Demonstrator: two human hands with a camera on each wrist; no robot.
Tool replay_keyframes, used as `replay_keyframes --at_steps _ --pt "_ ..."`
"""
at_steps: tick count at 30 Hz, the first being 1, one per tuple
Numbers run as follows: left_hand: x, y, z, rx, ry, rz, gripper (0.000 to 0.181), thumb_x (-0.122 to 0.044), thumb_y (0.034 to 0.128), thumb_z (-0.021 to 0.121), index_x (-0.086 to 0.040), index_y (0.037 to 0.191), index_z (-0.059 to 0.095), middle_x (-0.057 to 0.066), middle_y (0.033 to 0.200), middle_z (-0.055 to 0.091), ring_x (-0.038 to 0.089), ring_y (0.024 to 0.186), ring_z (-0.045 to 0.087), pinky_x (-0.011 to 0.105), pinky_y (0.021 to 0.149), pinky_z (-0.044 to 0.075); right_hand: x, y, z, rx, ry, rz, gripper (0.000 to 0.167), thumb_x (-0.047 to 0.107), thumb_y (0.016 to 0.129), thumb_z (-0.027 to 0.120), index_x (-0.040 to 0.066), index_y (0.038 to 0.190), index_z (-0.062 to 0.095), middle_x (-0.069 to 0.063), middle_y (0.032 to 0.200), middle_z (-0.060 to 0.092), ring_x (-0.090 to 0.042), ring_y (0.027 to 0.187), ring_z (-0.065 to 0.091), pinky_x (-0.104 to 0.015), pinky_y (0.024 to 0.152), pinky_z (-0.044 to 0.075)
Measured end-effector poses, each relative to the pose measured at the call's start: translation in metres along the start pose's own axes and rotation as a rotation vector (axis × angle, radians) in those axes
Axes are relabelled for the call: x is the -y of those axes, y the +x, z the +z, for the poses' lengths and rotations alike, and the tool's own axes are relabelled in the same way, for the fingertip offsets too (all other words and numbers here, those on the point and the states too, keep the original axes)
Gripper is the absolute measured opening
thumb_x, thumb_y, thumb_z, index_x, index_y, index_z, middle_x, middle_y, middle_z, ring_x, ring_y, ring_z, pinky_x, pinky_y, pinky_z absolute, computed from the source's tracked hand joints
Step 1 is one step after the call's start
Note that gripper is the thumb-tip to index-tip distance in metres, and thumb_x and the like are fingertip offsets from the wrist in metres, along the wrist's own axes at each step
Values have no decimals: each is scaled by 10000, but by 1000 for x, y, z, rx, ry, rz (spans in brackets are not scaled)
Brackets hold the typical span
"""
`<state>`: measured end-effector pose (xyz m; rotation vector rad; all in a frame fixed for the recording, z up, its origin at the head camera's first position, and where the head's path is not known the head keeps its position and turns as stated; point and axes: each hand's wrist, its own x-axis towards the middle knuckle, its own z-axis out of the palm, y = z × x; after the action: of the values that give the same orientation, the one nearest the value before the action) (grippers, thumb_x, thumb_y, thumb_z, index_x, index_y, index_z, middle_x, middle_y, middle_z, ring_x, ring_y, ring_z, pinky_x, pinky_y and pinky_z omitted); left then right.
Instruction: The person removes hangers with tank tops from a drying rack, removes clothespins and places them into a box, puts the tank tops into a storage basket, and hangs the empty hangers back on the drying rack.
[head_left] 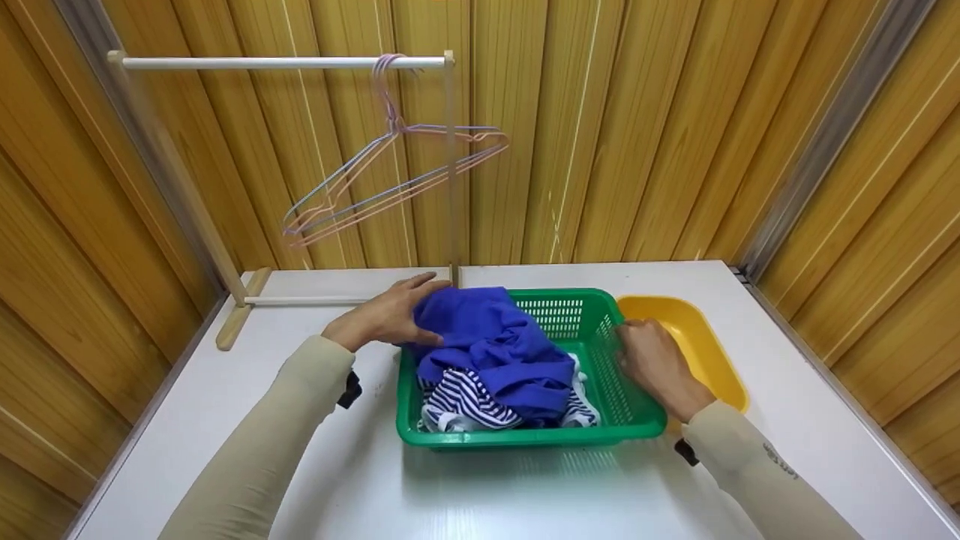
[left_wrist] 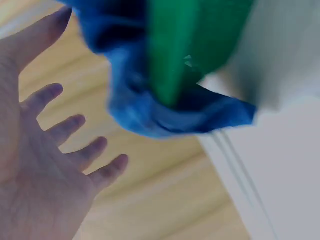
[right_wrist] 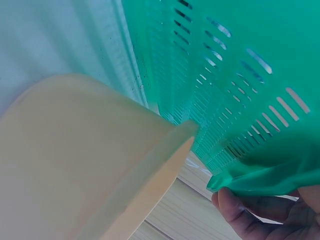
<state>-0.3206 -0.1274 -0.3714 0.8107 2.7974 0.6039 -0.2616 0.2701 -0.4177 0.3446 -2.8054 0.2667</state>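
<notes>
A green plastic basket (head_left: 532,436) sits on the white table, its walls pierced with slots. Heaped inside lie a blue cloth garment (head_left: 495,337) and navy-and-white striped clothing (head_left: 469,401). My left hand (head_left: 394,309) is at the basket's left side, next to the blue garment. Its fingers are spread and hold nothing in the left wrist view, where the blue garment (left_wrist: 135,95) hangs over the green rim. On the other side my right hand (head_left: 656,364) grips the basket's right rim, with fingertips curled under the edge of the basket (right_wrist: 270,185) in the right wrist view.
A yellow tub (head_left: 709,345) stands just right of the basket. At the back left is a rack with a white rail (head_left: 285,63), from which several wire hangers (head_left: 360,191) hang. Wood-patterned walls (head_left: 600,135) enclose the table (head_left: 345,480).
</notes>
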Motion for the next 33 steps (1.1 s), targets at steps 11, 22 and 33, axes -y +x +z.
replay_keyframes --at_steps 11,22,33 --pt "37 10 23 -174 -120 0 528 -227 841 752 -70 1318 591 207 1340 530 383 1244 529 522 1061 421 1 1 0 16 8 5 218 -41 852 637 -61 1061 698 -179 866 717 -246 699 643 -502 761 579" --pt "33 15 23 -386 0 51 114 -11 864 660 -20 940 743 137 933 716 279 903 666 446 843 529 1 0 2 -29 -14 -22 226 -49 834 673 -59 1057 704 -182 853 721 -268 700 648 -497 757 581" --pt "23 11 15 -538 -74 109 138 50 878 605 -6 893 730 139 875 733 264 811 677 425 751 554 2 -1 2 -15 -5 7 225 -69 838 640 -65 1053 703 -190 855 722 -279 712 673 -494 750 581"
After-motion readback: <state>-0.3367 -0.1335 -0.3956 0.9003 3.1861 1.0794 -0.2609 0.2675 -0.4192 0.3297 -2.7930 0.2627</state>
